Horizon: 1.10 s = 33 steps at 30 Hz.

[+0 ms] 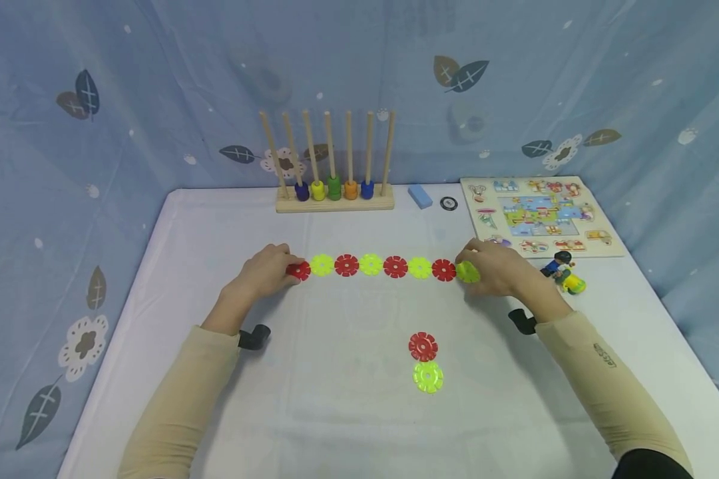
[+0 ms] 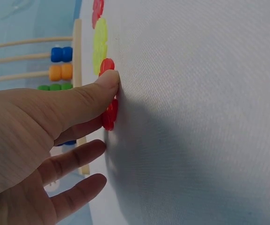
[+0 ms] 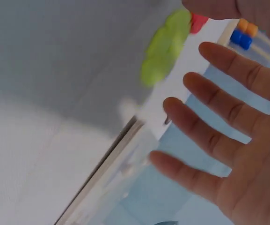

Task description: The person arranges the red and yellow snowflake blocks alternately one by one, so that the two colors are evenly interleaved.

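Observation:
My left hand (image 1: 263, 271) pinches a red flower-shaped disc (image 1: 300, 271) between thumb and finger, at the left end of a row. In the left wrist view that red disc (image 2: 109, 115) shows both sides of the thumb, the other fingers spread apart. Red and yellow-green notched discs alternate along the row, edge against edge. At its right end is a yellow-green disc (image 1: 468, 271), beside a red disc (image 1: 443, 270). My right hand (image 1: 496, 267) is around this end; in the right wrist view its fingers (image 3: 219, 96) are straight and spread, the thumb close by the yellow-green disc (image 3: 165, 49).
Nearer me lie a red disc (image 1: 423, 346) and a yellow-green disc (image 1: 428, 377). Behind the row stand a wooden peg rack (image 1: 335, 205) with beads, a blue block (image 1: 420, 196) and a black ring (image 1: 449, 203). A picture puzzle board (image 1: 596, 233) and small figures (image 1: 566, 274) lie right.

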Motion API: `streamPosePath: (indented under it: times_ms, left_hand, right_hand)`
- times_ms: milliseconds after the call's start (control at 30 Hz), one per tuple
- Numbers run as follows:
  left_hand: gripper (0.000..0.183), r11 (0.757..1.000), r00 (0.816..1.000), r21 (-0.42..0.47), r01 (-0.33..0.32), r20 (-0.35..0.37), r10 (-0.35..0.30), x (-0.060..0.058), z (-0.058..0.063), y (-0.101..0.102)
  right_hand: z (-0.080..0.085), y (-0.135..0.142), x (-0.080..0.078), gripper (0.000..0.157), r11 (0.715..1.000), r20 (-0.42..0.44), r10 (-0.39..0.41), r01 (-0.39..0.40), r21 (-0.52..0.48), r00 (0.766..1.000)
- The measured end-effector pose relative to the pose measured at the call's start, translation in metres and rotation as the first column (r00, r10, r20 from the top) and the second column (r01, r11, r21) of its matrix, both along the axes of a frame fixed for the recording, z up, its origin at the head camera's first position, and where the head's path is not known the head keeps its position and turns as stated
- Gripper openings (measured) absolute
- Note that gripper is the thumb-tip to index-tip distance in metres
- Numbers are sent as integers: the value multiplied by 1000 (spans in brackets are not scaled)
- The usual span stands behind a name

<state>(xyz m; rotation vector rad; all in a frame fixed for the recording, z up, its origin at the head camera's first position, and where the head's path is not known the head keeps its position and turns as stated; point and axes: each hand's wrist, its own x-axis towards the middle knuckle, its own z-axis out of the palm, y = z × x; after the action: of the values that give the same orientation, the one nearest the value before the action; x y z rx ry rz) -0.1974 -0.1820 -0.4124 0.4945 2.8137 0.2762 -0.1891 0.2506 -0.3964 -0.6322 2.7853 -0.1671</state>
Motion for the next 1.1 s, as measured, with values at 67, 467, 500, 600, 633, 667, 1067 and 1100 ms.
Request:
streamPosePath:
  times_ms: [67,467,500,600,633,667,1067,1100]
  left_hand:
    - [47,1000,1000,1,-1,0,1,0,0,0]
    - [48,1000,1000,3,-6,4,6,1,2,0]
    - [48,1000,1000,3,-6,4,6,1,1,0]
    - [48,1000,1000,2,-2,4,2,1,1,0]
    - [48,1000,1000,3,0,4,0,0,1,0]
    - [48,1000,1000,4,3,4,-3,0,1,0]
    - [47,1000,1000,12,20,-6,-20,0,0,-1]
    - [47,1000,1000,14,19,-5,-19,1,0,-1]
  right_hand:
    - [1,-6,8,50,999,-18,47,-47,-5,999]
    - [-2,-59,64,56,929,50,368,-365,-55,928]
    - [-2,-62,67,54,920,52,391,-388,-49,919]
    - [-3,-71,74,51,898,55,439,-437,-41,897]
    - [-3,-73,75,51,893,58,450,-449,-39,891]
    - [-3,-75,76,51,889,65,458,-456,-38,887]
    - [-6,-85,81,58,883,91,466,-469,16,880]
    - [-6,-86,82,58,883,91,466,-470,24,880]
